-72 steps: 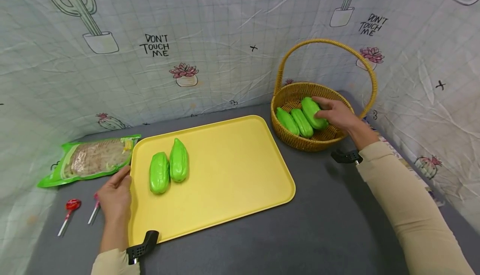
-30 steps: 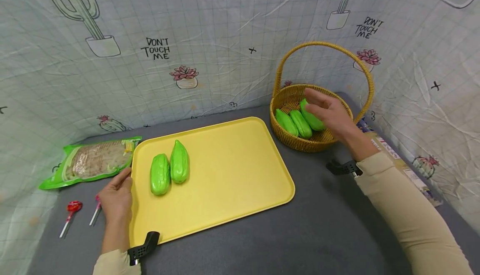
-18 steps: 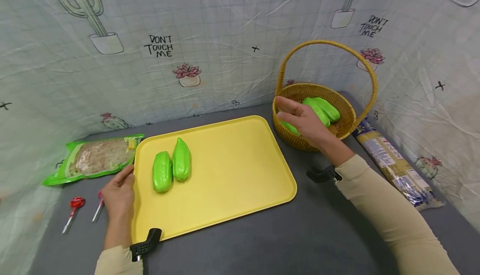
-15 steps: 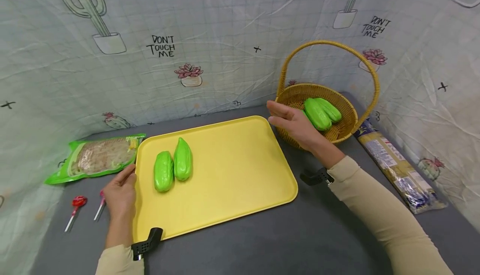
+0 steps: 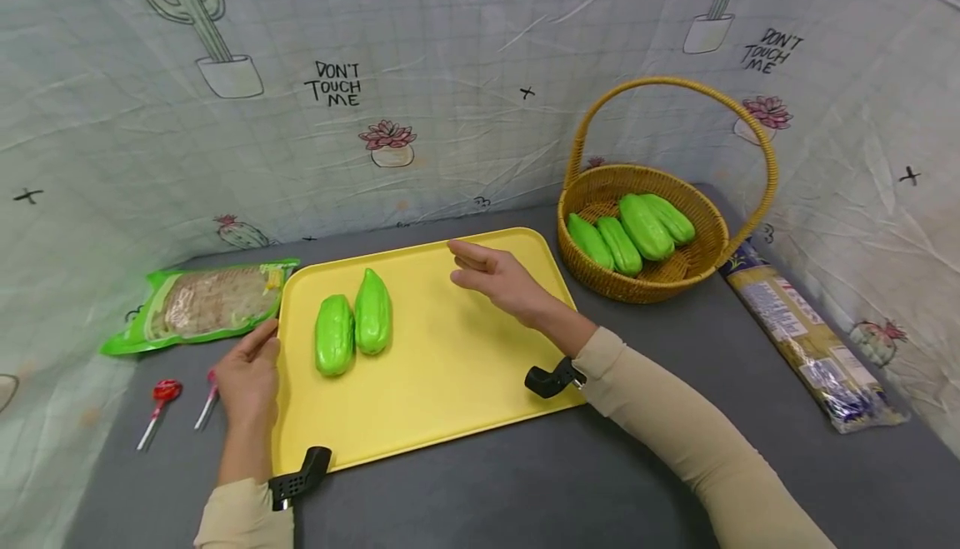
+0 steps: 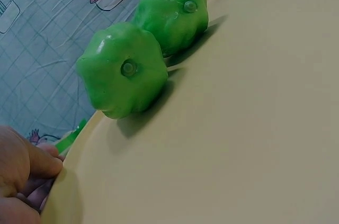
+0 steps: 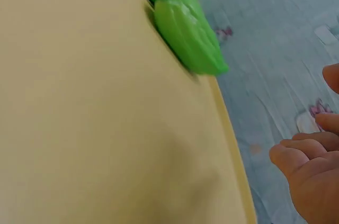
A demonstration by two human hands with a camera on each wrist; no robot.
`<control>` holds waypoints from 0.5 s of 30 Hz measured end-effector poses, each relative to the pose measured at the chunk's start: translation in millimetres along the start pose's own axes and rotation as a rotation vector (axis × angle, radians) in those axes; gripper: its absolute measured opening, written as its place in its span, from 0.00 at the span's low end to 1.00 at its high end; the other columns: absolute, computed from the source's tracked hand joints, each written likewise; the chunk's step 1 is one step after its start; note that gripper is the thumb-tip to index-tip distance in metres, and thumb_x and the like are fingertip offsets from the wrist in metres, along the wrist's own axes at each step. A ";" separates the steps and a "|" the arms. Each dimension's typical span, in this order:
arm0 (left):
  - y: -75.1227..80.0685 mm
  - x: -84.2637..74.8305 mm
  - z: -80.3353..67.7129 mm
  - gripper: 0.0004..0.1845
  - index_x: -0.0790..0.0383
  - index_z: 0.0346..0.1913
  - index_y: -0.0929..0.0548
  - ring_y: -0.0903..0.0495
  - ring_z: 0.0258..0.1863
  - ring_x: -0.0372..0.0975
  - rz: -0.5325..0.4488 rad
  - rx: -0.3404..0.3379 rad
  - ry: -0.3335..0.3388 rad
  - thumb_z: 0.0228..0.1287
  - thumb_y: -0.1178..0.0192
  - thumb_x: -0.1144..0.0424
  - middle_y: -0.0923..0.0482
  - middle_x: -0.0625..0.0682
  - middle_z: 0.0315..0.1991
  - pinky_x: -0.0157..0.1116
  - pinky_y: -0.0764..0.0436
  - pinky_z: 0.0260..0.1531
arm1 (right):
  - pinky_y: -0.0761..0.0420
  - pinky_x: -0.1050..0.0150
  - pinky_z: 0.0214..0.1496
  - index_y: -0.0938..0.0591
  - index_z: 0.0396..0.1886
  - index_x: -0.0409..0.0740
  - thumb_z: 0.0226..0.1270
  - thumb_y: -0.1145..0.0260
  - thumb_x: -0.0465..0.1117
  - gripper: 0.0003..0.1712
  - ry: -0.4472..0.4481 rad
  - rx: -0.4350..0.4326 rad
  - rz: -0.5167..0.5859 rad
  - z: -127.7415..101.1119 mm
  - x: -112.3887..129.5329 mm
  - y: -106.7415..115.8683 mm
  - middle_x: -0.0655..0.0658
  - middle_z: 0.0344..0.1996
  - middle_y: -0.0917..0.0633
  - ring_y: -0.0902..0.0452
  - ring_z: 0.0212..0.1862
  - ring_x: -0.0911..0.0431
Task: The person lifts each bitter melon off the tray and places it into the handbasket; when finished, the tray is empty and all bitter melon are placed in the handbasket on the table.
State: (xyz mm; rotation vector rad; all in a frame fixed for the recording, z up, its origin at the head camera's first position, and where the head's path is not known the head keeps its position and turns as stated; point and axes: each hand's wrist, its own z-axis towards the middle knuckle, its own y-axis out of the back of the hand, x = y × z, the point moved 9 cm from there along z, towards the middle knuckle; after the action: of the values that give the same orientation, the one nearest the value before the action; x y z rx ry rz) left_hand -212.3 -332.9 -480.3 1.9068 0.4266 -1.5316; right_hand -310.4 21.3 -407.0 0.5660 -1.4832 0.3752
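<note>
Two glossy, ridged green fruits, shaped like papayas, lie side by side on the left of the yellow tray (image 5: 465,382): a blunt one (image 5: 334,335) and a pointed one (image 5: 372,312). At the tray's left rim, my left hand (image 5: 249,374) pinches the edge; in the left wrist view its thumb (image 6: 45,163) meets the rim. My right hand (image 5: 502,282) is over the tray's right half, fingers extended and holding nothing. Several like green fruits (image 5: 645,228) lie in the wicker basket (image 5: 637,289) behind the tray at the right.
A green-edged food packet (image 5: 213,303) lies beyond my left hand. Left of that hand are a red lollipop (image 5: 167,391) and a pink lollipop (image 5: 208,399). A long printed packet (image 5: 810,336) lies right of the basket, whose tall handle (image 5: 671,82) arches up near the patterned cloth (image 5: 465,74).
My right hand let go of a green fruit in the basket, then came left out of it to over the tray. My left hand stayed at the tray's rim.
</note>
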 end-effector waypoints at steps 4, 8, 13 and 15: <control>-1.7 -1.7 -0.1 0.19 0.57 0.65 0.18 0.22 0.53 0.26 -0.006 0.003 -0.005 0.74 0.42 0.67 0.16 0.40 0.51 0.14 0.25 0.46 | 0.40 0.51 0.82 0.42 0.82 0.44 0.80 0.42 0.40 0.36 -0.021 0.024 0.039 12.0 -6.6 -23.7 0.44 0.82 0.42 0.47 0.82 0.47; -1.6 -2.0 -0.2 0.19 0.57 0.66 0.18 0.22 0.55 0.28 -0.010 0.004 0.000 0.75 0.42 0.67 0.16 0.43 0.53 0.14 0.25 0.47 | 0.39 0.53 0.82 0.41 0.81 0.44 0.79 0.41 0.40 0.36 -0.035 0.036 0.070 22.1 -13.0 -45.7 0.44 0.82 0.41 0.47 0.82 0.49; -0.4 -0.6 -0.6 0.19 0.56 0.66 0.18 0.22 0.58 0.29 0.014 -0.001 0.014 0.75 0.42 0.65 0.16 0.45 0.56 0.15 0.24 0.49 | 0.38 0.55 0.81 0.40 0.81 0.43 0.78 0.40 0.41 0.36 -0.054 0.046 0.073 32.8 -22.0 -69.7 0.44 0.81 0.40 0.46 0.82 0.50; 0.1 0.6 -0.7 0.19 0.55 0.66 0.18 0.22 0.59 0.30 0.026 -0.003 0.021 0.75 0.42 0.65 0.17 0.47 0.59 0.17 0.24 0.52 | 0.38 0.54 0.81 0.40 0.81 0.42 0.78 0.40 0.41 0.36 -0.058 0.048 0.069 35.6 -24.5 -76.3 0.44 0.81 0.40 0.47 0.82 0.49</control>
State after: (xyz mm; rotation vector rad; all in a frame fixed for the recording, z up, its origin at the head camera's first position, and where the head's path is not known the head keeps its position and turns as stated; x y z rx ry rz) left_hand -211.6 -332.6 -480.7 1.9210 0.4113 -1.4943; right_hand -298.3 -58.7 -441.0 0.5690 -1.5561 0.4525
